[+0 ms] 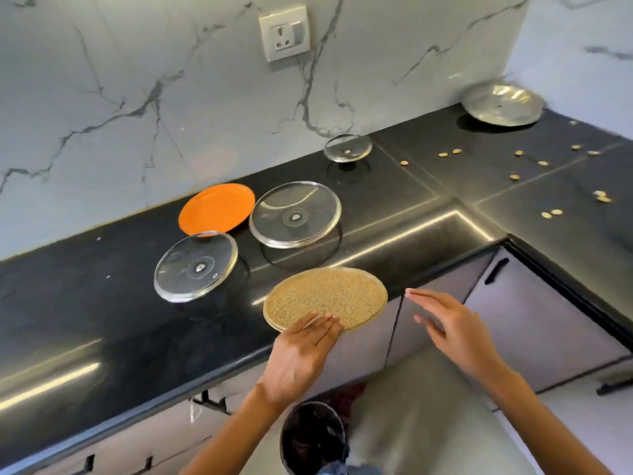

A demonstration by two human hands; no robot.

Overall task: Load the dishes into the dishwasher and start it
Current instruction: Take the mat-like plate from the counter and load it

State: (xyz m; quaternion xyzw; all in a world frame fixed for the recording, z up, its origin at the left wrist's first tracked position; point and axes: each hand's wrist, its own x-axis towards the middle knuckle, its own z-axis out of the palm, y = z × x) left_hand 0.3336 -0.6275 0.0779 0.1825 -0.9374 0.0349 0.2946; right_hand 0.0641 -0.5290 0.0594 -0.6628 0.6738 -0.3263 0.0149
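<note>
My left hand (301,354) lay flat, fingers straight, on the near rim of a round speckled tan plate (325,298) overhanging the black counter (85,320) edge; my right hand (452,327) hovered open beside it, holding nothing. Beyond the plate stood two glass lids (295,214).

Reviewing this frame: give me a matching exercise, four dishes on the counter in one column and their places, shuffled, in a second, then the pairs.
Things:
1. orange plate
2. steel plate
3. speckled tan plate
4. smallest glass lid

Places:
A. far right corner, by the wall
B. overhanging the counter's front edge, left hand touching it
C. by the wall, behind the two large glass lids
D. by the wall, below the wall socket

Pairs: 1-C, 2-A, 3-B, 4-D
</note>
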